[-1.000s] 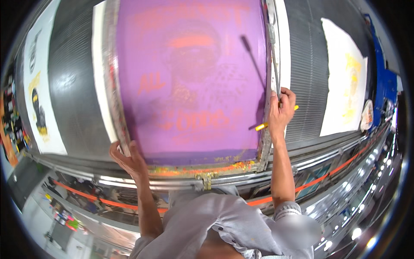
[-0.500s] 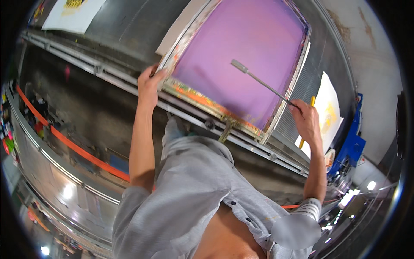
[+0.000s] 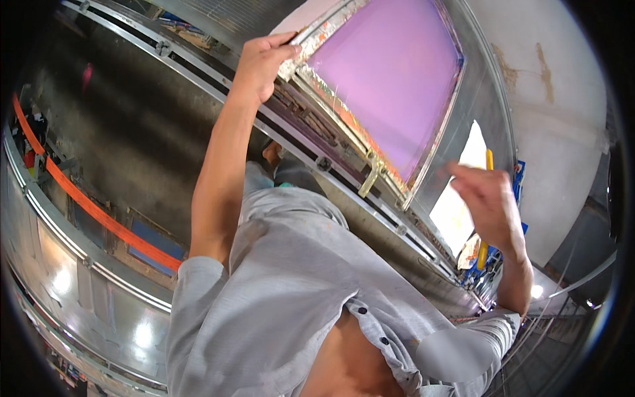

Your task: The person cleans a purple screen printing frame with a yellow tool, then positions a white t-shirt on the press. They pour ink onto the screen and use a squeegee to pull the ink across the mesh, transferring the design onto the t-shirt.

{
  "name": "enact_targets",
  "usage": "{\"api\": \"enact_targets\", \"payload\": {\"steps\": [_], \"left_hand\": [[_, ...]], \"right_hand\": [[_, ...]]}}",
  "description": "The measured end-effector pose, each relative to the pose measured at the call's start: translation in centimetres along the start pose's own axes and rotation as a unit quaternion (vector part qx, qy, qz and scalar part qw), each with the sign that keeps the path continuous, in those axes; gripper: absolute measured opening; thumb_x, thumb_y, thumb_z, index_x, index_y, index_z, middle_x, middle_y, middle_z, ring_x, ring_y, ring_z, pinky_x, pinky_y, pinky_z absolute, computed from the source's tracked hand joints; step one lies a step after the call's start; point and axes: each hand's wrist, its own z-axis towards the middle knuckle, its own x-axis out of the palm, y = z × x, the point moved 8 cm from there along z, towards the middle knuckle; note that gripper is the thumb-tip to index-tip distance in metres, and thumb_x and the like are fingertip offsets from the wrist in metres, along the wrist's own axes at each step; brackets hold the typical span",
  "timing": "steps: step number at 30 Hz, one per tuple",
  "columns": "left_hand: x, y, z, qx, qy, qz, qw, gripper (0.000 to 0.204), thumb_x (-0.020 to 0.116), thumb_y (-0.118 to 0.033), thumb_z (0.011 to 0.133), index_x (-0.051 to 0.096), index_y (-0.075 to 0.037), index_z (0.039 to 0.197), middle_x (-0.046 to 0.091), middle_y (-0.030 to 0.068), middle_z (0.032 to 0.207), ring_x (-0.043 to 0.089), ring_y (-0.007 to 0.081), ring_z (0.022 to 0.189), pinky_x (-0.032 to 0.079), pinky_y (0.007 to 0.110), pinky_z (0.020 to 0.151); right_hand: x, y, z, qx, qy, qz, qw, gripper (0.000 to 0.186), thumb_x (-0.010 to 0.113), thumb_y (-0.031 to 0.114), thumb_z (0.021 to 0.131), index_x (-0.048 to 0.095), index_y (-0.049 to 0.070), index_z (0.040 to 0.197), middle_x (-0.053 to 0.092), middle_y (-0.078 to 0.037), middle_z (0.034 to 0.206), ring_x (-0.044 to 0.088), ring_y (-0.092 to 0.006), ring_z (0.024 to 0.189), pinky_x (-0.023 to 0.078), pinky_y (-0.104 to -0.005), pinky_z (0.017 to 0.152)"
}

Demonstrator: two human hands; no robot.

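My left hand [image 3: 261, 69] is wrapped around the near-left corner of the paint-crusted metal frame [image 3: 324, 26], which holds a translucent purple screen [image 3: 390, 86] with a brass-coloured fitting [image 3: 370, 175] on its near bar. Right of the screen, my right hand [image 3: 479, 195] is closed around a long yellow stick [image 3: 489, 159], its fingertips blurred by motion. Behind that hand, a white sheet [image 3: 453, 212] lies on the grey table [image 3: 443, 152]. A pale pink sheet [image 3: 297, 16] shows beside the frame's left side.
A metal rail [image 3: 198, 79] with bolts runs along the table's near edge. At left are an orange bar [image 3: 92, 208] and a curved metal railing [image 3: 73, 248] over a dark floor. Blue objects [image 3: 521, 169] and a pale surface [image 3: 555, 112] lie beyond the table at right.
The view has swung, putting the screen higher and farther right. My left hand is higher in the picture; my right hand has moved right, and its grey rod no longer shows clearly.
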Motion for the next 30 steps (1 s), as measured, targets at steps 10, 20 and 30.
{"api": "enact_targets", "payload": {"steps": [10,20,30], "left_hand": [[-1.1,-0.2,-1.0,-0.037,-0.023,0.005,0.999,0.045,0.071,-0.004,0.087,0.062,0.007,0.129,0.070,0.0119,0.115,0.065,0.0148,0.102,0.048,0.027,0.092],[-0.2,-1.6,-0.7,-0.020,-0.025,0.002,0.999,0.043,0.069,0.000,0.086,0.063,0.009,0.127,0.071,0.0145,0.111,0.067,0.0154,0.094,0.051,0.028,0.088],[-0.3,0.2,0.9,-0.027,0.001,0.044,0.999,0.049,0.069,-0.003,0.088,0.057,0.009,0.134,0.069,0.0144,0.118,0.066,0.0149,0.101,0.050,0.026,0.089]], "right_hand": [[1.5,-0.9,-1.2,0.001,0.022,-0.037,0.999,0.023,0.061,0.003,0.088,0.070,0.001,0.109,0.064,-0.018,0.071,0.062,-0.0321,0.062,0.047,-0.0401,0.060],[-0.8,-0.5,-1.2,0.032,-0.054,0.064,0.996,0.034,0.061,-0.004,0.083,0.069,-0.001,0.116,0.062,-0.014,0.069,0.062,-0.0331,0.061,0.053,-0.0379,0.062],[1.9,-11.1,-1.6,0.209,0.072,0.088,0.971,0.026,0.062,0.020,0.090,0.074,0.003,0.105,0.049,-0.007,0.058,0.048,-0.0139,0.053,0.038,-0.0324,0.053]]}}
